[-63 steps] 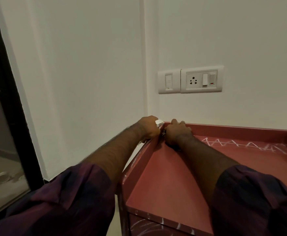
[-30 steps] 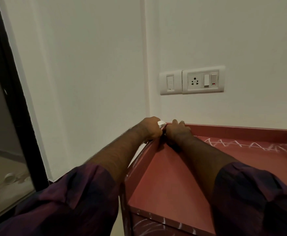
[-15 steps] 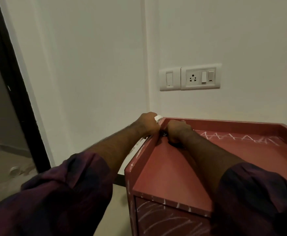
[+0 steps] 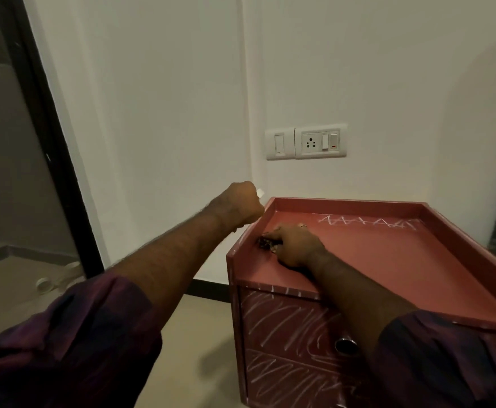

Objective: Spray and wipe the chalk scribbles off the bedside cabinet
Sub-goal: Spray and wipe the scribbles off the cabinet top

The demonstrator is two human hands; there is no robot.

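The hands have parted: the right hand (image 4: 295,245) now grips a dark cloth (image 4: 265,242) nearer along the cabinet (image 4: 402,260) top's left rim. The left hand (image 4: 240,205), fisted round a white object (image 4: 260,192), hovers left of the far corner. Chalk scribbles (image 4: 367,222) remain far right.

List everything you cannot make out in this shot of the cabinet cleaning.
All in the head view:
- The white object in the left hand: the fist hides all but a tip.
- The cloth: mostly under the right hand.
- The chalk scribbles on the drawers: partly behind the right forearm, cut off by the bottom edge.
- The pale things on the floor: too small and dim.
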